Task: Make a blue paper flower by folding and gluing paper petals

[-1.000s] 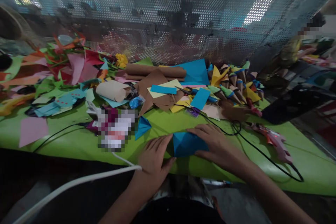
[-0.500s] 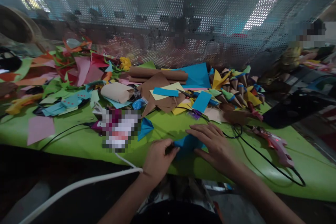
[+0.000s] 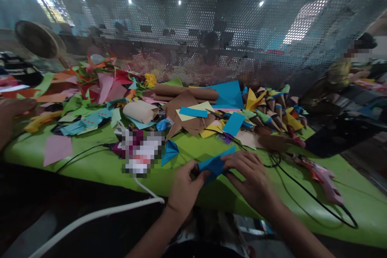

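Observation:
Between my two hands, just above the front of the green table (image 3: 199,145), is a blue piece of paper (image 3: 215,164) with a fold along it. My left hand (image 3: 188,181) is closed, pinching its left end between thumb and fingers. My right hand (image 3: 249,173) grips the right part, thumb underneath and fingers on top. Left of my hands lies a folded blue paper piece (image 3: 170,152). A flat blue paper rectangle (image 3: 234,123) rests behind my right hand.
A pink glue gun (image 3: 325,179) with a looping black cord lies at right. Paper cones (image 3: 272,107), brown paper rolls (image 3: 186,93) and coloured scraps (image 3: 105,86) crowd the back. Another person's hand (image 3: 12,115) reaches in at far left. A white cable (image 3: 99,217) hangs in front.
The blue paper has risen and tilted, and my right fingers have closed from lying over it to gripping it. The view has shifted, and another person's hand now shows at left.

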{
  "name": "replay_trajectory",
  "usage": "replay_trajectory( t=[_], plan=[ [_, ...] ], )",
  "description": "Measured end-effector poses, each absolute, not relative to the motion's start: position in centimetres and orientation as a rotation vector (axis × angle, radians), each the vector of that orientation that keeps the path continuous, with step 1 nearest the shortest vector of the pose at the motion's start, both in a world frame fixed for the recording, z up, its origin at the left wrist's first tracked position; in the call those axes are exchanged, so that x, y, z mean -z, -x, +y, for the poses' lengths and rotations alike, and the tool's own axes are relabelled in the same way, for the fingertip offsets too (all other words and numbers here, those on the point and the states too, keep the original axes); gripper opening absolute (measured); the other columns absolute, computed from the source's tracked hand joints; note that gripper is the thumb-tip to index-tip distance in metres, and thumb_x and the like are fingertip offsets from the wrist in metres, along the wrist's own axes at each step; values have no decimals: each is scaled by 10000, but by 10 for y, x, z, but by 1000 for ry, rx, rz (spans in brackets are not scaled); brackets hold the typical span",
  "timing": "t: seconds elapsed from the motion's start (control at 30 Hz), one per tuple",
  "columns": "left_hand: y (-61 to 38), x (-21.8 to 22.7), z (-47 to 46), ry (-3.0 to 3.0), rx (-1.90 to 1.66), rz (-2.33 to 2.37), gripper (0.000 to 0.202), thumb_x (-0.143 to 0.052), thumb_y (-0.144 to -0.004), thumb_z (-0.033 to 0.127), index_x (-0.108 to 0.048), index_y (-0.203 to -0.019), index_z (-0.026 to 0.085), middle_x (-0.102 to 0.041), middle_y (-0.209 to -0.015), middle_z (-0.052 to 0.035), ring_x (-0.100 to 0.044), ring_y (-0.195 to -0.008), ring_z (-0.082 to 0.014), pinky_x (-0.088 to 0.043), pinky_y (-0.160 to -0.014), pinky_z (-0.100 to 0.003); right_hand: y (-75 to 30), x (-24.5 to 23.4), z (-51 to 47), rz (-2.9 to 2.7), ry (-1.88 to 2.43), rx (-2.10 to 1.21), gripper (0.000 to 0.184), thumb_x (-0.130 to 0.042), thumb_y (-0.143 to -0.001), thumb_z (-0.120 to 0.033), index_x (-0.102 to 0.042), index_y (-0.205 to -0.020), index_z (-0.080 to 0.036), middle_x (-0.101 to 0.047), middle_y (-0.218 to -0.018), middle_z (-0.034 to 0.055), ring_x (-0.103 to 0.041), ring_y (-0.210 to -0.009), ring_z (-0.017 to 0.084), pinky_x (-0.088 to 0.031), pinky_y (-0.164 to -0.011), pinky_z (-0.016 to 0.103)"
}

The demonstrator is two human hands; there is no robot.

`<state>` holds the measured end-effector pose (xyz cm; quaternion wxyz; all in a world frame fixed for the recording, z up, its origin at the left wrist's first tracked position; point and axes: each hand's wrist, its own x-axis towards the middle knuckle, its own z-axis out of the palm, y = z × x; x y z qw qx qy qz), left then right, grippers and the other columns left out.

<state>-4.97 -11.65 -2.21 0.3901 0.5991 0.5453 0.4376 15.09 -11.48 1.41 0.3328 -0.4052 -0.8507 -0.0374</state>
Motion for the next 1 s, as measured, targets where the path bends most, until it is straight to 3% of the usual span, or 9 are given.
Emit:
replay_trajectory(
  t=[0.17,0.27,0.37,0.47,0.53,0.67,0.8,0.93,1.0],
  plan=[
    [64,36,-123,-1462,-1221,1425,265,-597,-836,424,-461,-761,209,-479,-627,52,-509,-575,-131,-428,-551,-236,-165,-8,-128,-2159,1120,142,169,-540,-899,-91,-599,-863,-245,-772,-978,6,-677,-833,206,-457,-749,345],
    [78,40,-130,-1747,-1304,1483,306,-622,-830,324,-514,-1078,180,-634,-965,-70,-644,-887,-211,-526,-756,-319,-178,6,-133,-2119,1168,-49,183,-509,-871,-75,-572,-857,-246,-770,-1041,25,-719,-898,196,-527,-767,317],
    [86,34,-136,-2248,-1153,1429,642,-653,-829,309,-381,-1404,223,-435,-1458,-164,-427,-1351,-316,-412,-1048,-482,-189,19,-136,-2093,1296,-256,184,-483,-836,-83,-552,-841,-254,-757,-1110,28,-727,-961,207,-557,-778,326],
    [87,22,-134,-2647,-725,1194,823,-749,-758,432,-350,-1467,315,-245,-1612,-104,-212,-1470,-376,-232,-1140,-612,-196,26,-139,-2078,1375,-441,175,-476,-814,-100,-552,-845,-254,-749,-1137,42,-720,-998,221,-563,-807,354],
    [85,17,-129,-2751,-497,1024,806,-754,-756,441,-370,-1459,353,-258,-1617,-61,-208,-1476,-370,-150,-1151,-652,-198,26,-140,-2067,1388,-525,170,-475,-808,-110,-559,-850,-252,-745,-1144,53,-717,-1001,225,-560,-820,364],
    [82,16,-118,-2708,-313,920,672,-679,-826,325,-407,-1439,352,-519,-1461,-42,-399,-1388,-317,-91,-1157,-660,-204,25,-140,-2064,1408,-602,168,-476,-804,-113,-571,-846,-245,-740,-1147,54,-700,-1018,221,-540,-854,367],
    [82,17,-114,-2634,-266,976,638,-681,-770,190,-504,-1371,316,-602,-1343,-66,-545,-1224,-322,-239,-1086,-656,-210,27,-138,-2093,1409,-545,240,-488,-788,-109,-649,-899,-249,-741,-1093,47,-667,-1034,232,-504,-890,393],
    [82,20,-110,-2478,-392,1003,502,-610,-786,82,-612,-1237,302,-661,-1263,-23,-582,-1156,-264,-379,-1002,-500,-213,28,-134,-2129,1378,-536,391,-488,-733,-78,-710,-995,-263,-743,-1041,46,-641,-1018,240,-484,-890,404],
    [79,21,-106,-2343,-498,1138,296,-566,-858,118,-678,-1088,267,-718,-1108,-21,-617,-1059,-236,-424,-922,-422,-211,27,-132,-2105,1440,-537,298,-502,-768,-119,-714,-936,-243,-735,-949,56,-645,-919,234,-501,-796,367]
  ],
)
